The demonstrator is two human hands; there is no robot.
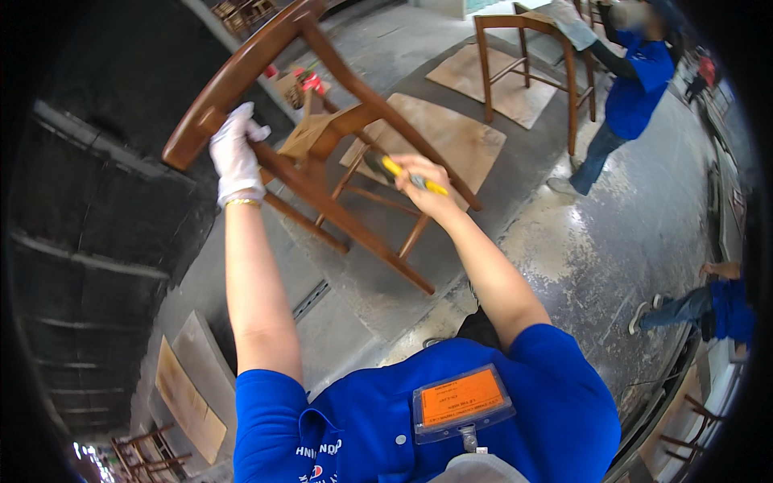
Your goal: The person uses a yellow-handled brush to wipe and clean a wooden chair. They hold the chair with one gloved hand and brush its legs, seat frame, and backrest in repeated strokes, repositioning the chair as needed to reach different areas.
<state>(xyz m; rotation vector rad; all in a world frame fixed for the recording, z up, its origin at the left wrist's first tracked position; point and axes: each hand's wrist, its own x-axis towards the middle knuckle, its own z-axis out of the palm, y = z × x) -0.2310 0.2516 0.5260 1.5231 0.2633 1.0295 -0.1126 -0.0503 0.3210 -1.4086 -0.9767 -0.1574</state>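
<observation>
My left hand (237, 157), in a white glove, is closed around the brown wooden chair's (346, 219) frame, just under its curved backrest. The chair is tilted, with its legs slanting down to the right. My bare right hand (424, 187) grips a small tool (393, 166) with a yellow and grey handle and a dark head. That head is beside the chair's rails and legs; whether it touches the wood I cannot tell. The tool's exact kind does not show clearly.
Flat brown boards (451, 133) lie on the grey floor beyond the chair. At the far right a co-worker in blue (640, 97) handles another wooden chair (523, 22). Another person (729, 310) stands at the right edge. Panels (189, 398) lie lower left.
</observation>
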